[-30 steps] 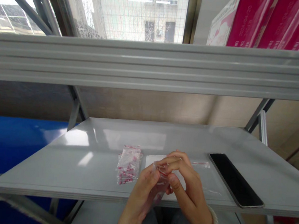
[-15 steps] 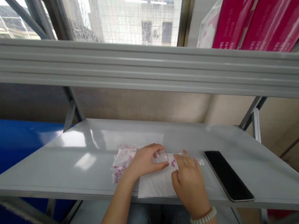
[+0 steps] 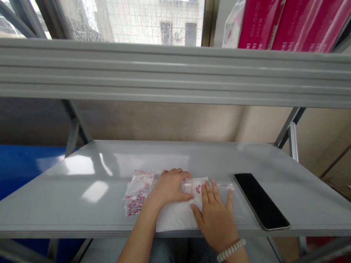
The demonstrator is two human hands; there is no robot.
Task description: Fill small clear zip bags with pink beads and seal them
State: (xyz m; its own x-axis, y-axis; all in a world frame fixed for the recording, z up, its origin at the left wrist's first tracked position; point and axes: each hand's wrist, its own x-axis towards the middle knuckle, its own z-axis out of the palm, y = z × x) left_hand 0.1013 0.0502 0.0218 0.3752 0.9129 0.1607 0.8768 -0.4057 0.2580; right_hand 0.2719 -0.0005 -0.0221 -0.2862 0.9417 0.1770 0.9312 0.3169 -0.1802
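Holding clear bag (image 3: 186, 186) in left hand (image 3: 170, 186), spreading right hand (image 3: 216, 218) beside pink beads (image 3: 198, 188) on white sheet (image 3: 176, 218)

A pale, ridged band (image 3: 231, 251) circles the person's right wrist (image 3: 224, 242), the forearms (image 3: 139, 241) are bare and the jeans (image 3: 162, 260) faded blue.

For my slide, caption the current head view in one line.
Left hand at a clear bag, right hand spread over a white sheet, stacked bags left, phone right.
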